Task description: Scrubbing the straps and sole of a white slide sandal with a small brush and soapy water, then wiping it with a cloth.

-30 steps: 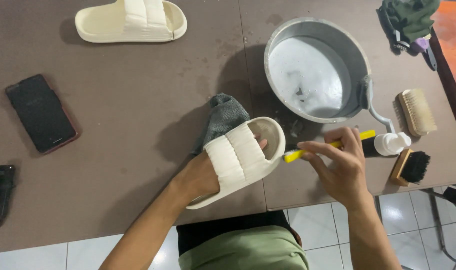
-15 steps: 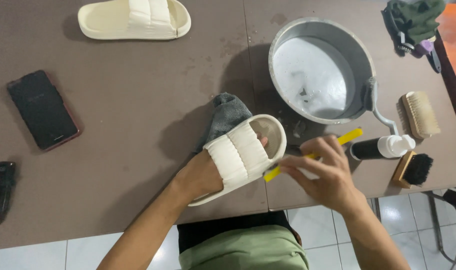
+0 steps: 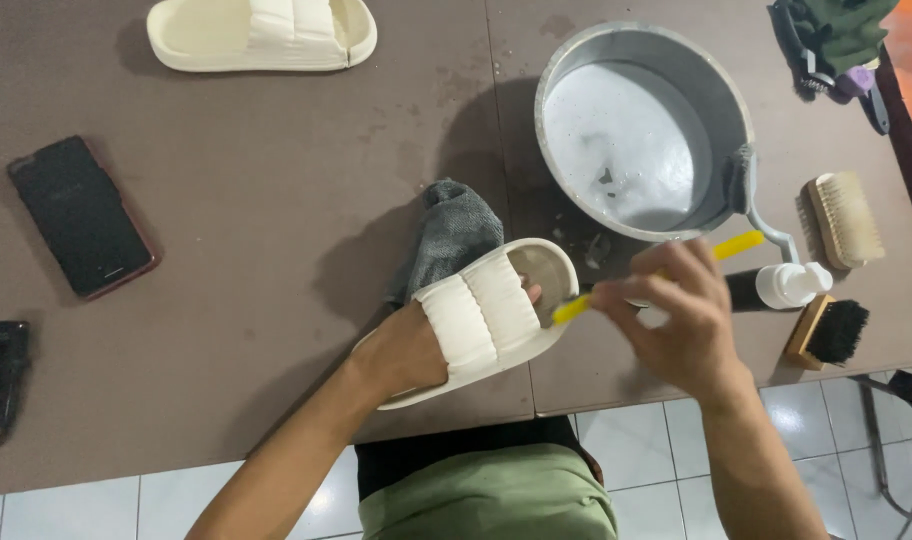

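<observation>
My left hand (image 3: 401,350) is pushed under the strap of a cream slide sandal (image 3: 486,315) and holds it tilted over the table's front edge. My right hand (image 3: 676,320) grips a yellow toothbrush (image 3: 656,272), whose brush end touches the sandal's toe footbed. A grey cloth (image 3: 448,235) lies under the sandal's far side. The matching cream sandal (image 3: 261,35) rests at the far left of the table.
A grey basin (image 3: 721,90) of soapy water stands behind my right hand. Right of it lie a pale wooden brush (image 3: 844,220), a black-bristle brush (image 3: 828,332) and a dark pump bottle (image 3: 781,287). A black phone (image 3: 81,215) and a black object (image 3: 1,380) lie left.
My right hand has shifted left with the toothbrush, bringing its brush end from beside the sandal onto the toe footbed. The left hand keeps the sandal in place.
</observation>
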